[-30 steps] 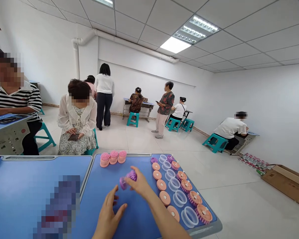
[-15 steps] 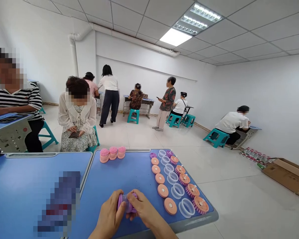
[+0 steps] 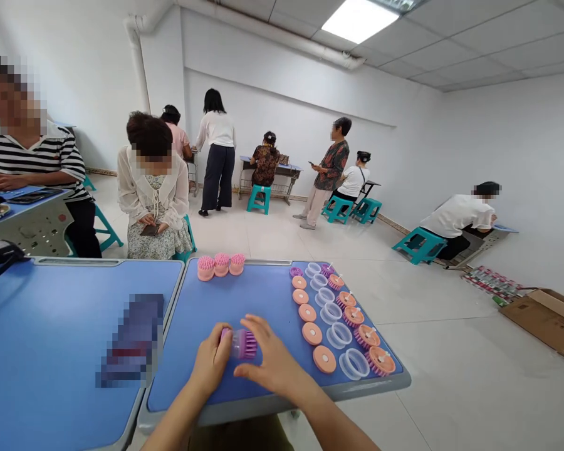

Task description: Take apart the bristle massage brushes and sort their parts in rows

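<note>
Purple scalp brush held between both hands, near the front edge of the worktop.
Left hand grasps its purple end; right hand curls against the bristles. Open blue surface stretches ahead to three pink brushes; orange discs and clear rings line the right.

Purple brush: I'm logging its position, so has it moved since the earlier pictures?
Yes: the purple brush now sits farther from the pink brushes, nearer the desk's near edge, than at first.

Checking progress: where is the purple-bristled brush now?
In the head view, the purple-bristled brush is between the left hand and right hand, over the blue desk, below three pink brushes.
</note>
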{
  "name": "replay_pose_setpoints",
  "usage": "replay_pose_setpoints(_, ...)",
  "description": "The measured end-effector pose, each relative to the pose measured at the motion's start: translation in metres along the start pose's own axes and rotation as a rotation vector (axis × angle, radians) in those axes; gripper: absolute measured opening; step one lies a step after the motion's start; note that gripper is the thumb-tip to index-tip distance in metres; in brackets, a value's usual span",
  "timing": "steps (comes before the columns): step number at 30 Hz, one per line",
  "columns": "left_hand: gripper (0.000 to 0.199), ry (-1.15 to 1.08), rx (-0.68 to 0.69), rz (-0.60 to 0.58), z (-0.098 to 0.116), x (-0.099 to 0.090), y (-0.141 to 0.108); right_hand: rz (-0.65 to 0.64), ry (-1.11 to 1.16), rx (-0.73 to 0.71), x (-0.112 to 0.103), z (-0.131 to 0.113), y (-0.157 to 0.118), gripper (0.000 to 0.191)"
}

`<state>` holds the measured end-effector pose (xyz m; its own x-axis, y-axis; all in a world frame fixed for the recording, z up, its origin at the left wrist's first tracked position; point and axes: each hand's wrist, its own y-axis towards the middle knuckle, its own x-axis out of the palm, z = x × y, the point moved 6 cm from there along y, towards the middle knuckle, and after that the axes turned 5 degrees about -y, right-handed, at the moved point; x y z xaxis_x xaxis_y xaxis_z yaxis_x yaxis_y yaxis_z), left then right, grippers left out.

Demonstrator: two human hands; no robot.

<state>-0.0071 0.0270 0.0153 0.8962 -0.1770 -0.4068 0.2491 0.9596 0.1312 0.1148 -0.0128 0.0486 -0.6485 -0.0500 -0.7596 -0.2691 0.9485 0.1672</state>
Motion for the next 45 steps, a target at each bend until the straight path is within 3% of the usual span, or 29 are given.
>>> replay_pose_setpoints(3, 0.03, 0.026, -0.002, -0.013, 0.0, 0.0, -0.001, -0.091, 0.063, 0.106, -0.003, 0.004, 0.001, 0.045)
replay_pose_setpoints(6, 0.03, 0.045, 0.012, -0.027, 0.001, 0.002, 0.0, -0.13, 0.052, 0.111, -0.003, 0.004, 0.0, 0.033)
replay_pose_setpoints(10, 0.032, 0.07, 0.005, -0.038, 0.0, 0.004, 0.0, -0.022, -0.043, 0.032, 0.0, 0.004, -0.002, 0.053)
replay_pose_setpoints(13, 0.028, 0.084, 0.017, -0.064, 0.0, 0.007, -0.001, -0.034, -0.065, 0.011, 0.008, 0.007, -0.002, 0.07)
replay_pose_setpoints(18, 0.028, 0.091, -0.005, -0.086, -0.002, 0.01, -0.002, -0.045, -0.2, -0.052, 0.012, -0.002, 0.002, 0.057)
replay_pose_setpoints(25, 0.034, 0.064, -0.034, -0.058, -0.003, 0.008, 0.001, 0.078, -0.426, -0.154, 0.015, -0.021, 0.003, 0.065)
replay_pose_setpoints(28, 0.034, 0.038, -0.033, -0.043, -0.002, 0.004, 0.001, 0.07, -0.361, -0.136, 0.014, -0.018, 0.005, 0.067)
replay_pose_setpoints(31, 0.032, 0.026, -0.058, -0.018, -0.003, 0.0, 0.0, -0.004, -0.18, -0.002, 0.007, -0.007, 0.007, 0.073)
replay_pose_setpoints(34, 0.029, 0.026, -0.064, -0.014, -0.002, -0.001, -0.002, -0.115, -0.03, 0.111, 0.002, 0.001, 0.007, 0.055)
replay_pose_setpoints(36, 0.028, 0.03, -0.056, -0.023, -0.001, 0.0, -0.002, -0.141, -0.005, 0.105, 0.0, 0.002, 0.006, 0.045)
replay_pose_setpoints(41, 0.029, 0.054, -0.053, -0.029, -0.001, 0.003, -0.002, -0.09, -0.08, 0.054, 0.003, 0.001, 0.007, 0.069)
replay_pose_setpoints(45, 0.025, 0.074, -0.043, -0.025, -0.002, 0.001, -0.002, -0.157, -0.092, 0.053, 0.006, 0.0, 0.009, 0.066)
